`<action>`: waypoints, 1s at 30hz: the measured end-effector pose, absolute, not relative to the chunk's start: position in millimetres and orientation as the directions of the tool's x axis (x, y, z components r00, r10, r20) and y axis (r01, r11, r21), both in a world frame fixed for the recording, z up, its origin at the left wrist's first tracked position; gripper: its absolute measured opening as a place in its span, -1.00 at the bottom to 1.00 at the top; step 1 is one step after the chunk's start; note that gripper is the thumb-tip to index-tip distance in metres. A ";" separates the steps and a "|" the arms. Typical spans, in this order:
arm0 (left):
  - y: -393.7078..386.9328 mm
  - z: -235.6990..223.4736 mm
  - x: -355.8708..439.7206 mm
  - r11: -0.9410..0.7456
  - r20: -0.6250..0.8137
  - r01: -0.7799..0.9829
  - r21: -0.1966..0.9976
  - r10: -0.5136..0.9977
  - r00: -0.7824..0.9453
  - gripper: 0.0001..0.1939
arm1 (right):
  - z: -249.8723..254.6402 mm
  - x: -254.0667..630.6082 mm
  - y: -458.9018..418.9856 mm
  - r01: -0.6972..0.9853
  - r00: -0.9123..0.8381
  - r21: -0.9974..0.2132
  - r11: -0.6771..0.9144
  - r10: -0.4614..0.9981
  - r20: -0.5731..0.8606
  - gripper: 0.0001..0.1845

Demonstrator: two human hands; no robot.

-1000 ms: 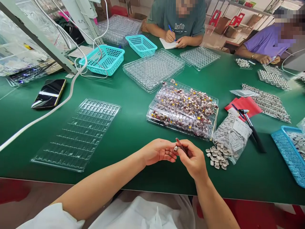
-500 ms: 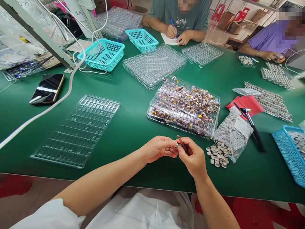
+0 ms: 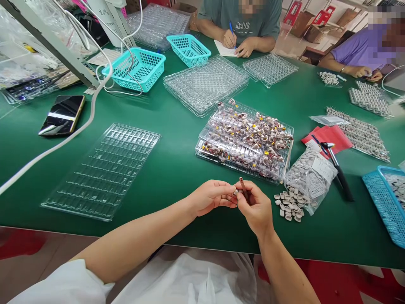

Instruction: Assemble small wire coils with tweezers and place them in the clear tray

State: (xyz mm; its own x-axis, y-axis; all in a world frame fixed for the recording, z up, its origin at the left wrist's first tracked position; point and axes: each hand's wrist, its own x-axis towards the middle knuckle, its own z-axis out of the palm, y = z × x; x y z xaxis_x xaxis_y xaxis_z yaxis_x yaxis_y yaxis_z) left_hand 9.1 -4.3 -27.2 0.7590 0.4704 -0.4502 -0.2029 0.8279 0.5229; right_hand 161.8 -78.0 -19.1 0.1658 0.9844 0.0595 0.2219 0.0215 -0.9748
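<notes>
My left hand point(image 3: 211, 196) and my right hand point(image 3: 257, 208) meet above the near edge of the green table point(image 3: 177, 164). Between their pinched fingertips sits a small pale ring-shaped part point(image 3: 236, 192). My right hand also grips a thin reddish-brown strip point(image 3: 244, 188) that sticks up from the fingers. Just right of my right hand lies a heap of loose pale parts point(image 3: 289, 207) spilled from a clear bag point(image 3: 309, 174). Behind my hands stands a stack of clear trays full of wound parts point(image 3: 248, 139). An empty clear tray point(image 3: 104, 169) lies to the left.
A phone point(image 3: 61, 115) and a white cable point(image 3: 63, 139) lie at the left. Two teal baskets point(image 3: 139, 69) and empty clear trays point(image 3: 205, 83) sit further back. A blue basket point(image 3: 387, 202), a black-handled tool point(image 3: 337, 171) and a red sheet point(image 3: 329, 136) are at the right. Two people work at the far side.
My hands have stayed together on the small part; the strip in my right hand has tilted slightly. The view has shifted a little downward across the table.
</notes>
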 end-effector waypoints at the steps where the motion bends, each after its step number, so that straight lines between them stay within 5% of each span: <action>1: -4.4 -27.0 9.0 0.829 -0.451 -0.204 0.520 0.470 0.759 -0.73 | -19.1 161.2 -78.2 0.233 0.168 -0.972 0.031 0.983 0.071 -0.79; 30: -6.3 -26.0 11.2 0.813 -0.444 -0.199 0.548 0.484 0.754 -0.70 | -16.2 154.7 -78.2 0.330 0.218 -0.943 0.031 0.970 0.108 -0.78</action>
